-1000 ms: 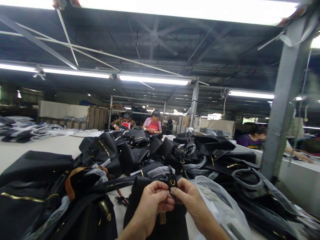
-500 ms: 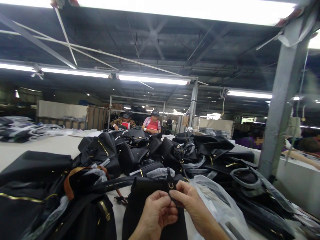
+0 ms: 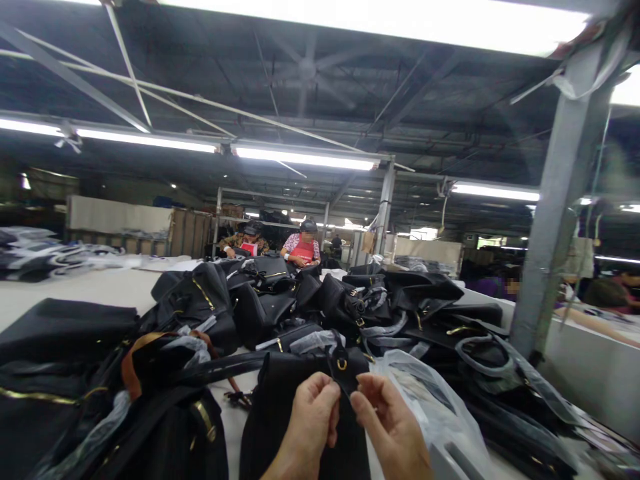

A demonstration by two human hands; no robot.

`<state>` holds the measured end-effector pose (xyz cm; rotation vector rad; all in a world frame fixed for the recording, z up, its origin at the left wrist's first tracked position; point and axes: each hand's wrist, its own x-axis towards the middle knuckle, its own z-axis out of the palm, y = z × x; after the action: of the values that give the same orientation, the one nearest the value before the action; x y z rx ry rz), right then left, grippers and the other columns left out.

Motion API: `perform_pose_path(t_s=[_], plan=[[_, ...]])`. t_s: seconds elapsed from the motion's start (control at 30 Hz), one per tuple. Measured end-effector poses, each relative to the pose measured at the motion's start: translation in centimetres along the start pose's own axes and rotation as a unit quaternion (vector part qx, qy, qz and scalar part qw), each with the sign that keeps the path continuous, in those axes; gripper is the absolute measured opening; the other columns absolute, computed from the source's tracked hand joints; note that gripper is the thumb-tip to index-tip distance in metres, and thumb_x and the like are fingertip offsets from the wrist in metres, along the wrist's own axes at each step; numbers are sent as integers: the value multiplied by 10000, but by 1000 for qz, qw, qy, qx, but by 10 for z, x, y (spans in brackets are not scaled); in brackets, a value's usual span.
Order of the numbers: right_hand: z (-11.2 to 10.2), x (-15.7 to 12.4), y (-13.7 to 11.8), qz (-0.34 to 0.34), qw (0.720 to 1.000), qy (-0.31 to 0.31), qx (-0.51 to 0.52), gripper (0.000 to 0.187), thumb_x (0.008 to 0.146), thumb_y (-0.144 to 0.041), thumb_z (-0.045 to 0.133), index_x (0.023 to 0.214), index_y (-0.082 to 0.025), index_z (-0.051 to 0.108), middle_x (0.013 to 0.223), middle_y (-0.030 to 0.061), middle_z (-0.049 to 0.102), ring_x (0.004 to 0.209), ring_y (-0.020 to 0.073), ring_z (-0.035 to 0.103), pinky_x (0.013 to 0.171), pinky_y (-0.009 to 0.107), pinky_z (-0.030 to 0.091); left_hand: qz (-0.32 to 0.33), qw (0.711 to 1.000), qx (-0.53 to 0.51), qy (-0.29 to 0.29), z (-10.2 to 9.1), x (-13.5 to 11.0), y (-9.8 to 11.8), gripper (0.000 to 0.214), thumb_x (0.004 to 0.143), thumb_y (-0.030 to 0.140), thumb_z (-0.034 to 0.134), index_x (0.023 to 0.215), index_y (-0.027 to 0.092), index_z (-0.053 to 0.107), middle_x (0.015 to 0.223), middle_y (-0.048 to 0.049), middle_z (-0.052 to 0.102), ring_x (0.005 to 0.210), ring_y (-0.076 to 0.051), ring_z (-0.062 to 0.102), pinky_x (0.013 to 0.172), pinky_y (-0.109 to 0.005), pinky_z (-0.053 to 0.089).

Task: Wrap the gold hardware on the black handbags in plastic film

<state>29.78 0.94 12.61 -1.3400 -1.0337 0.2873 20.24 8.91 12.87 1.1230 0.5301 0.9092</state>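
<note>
Both hands have sunk lower: the left hand (image 3: 313, 417) and right hand (image 3: 387, 423) pinch the strap tab (image 3: 343, 370) of the black bag (image 3: 295, 407), seemingly closed upon it.

Black handbags (image 3: 280, 300) are crowding the table just beyond the left hand (image 3: 310, 420) and right hand (image 3: 387, 427), blocking any straight reach forward. More dark bags (image 3: 65, 373) are closing in on the left and a clear plastic bag (image 3: 435, 407) is pressing in on the right, while a grey pillar (image 3: 555, 220) is standing farther right. Bare tabletop (image 3: 75, 287) is lying open far left.
</note>
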Motion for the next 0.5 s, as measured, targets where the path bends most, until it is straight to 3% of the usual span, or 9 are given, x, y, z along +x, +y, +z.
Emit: perform_pose_path(t_s=[0.07, 0.17, 0.37, 0.5], plan=[[1, -6, 5, -89, 993, 23, -78, 382, 790, -575, 711, 935, -225, 662, 827, 44, 645, 715, 215, 614, 622, 286, 523, -8, 1000, 2, -5, 0, -3, 6, 306, 582, 451, 650, 568, 221, 449, 389, 112, 375, 315, -29, 266, 282, -150, 212], [3, -6, 11, -157, 977, -5, -143, 214, 908, -429, 613, 828, -236, 656, 805, 40, 639, 709, 202, 623, 605, 265, 518, -21, 1000, 2, -20, -1, -5, 12, 269, 567, 422, 614, 568, 231, 424, 387, 109, 370, 330, -35, 271, 296, -154, 210], [-4, 7, 25, -271, 926, -8, -263, 163, 991, -280, 469, 874, -251, 580, 806, 21, 631, 692, 185, 642, 637, 264, 499, -50, 998, -1, -46, -7, -1, 16, 252, 529, 405, 590, 558, 244, 398, 361, 114, 343, 317, -38, 234, 303, -175, 172], [-16, 20, 15, -318, 898, -29, -304, 146, 967, -213, 478, 841, -254, 541, 756, 3, 608, 653, 176, 635, 606, 245, 497, -121, 986, -14, -112, -16, -5, 29, 283, 519, 379, 608, 592, 238, 374, 443, 122, 319, 381, -32, 235, 362, -170, 140]])
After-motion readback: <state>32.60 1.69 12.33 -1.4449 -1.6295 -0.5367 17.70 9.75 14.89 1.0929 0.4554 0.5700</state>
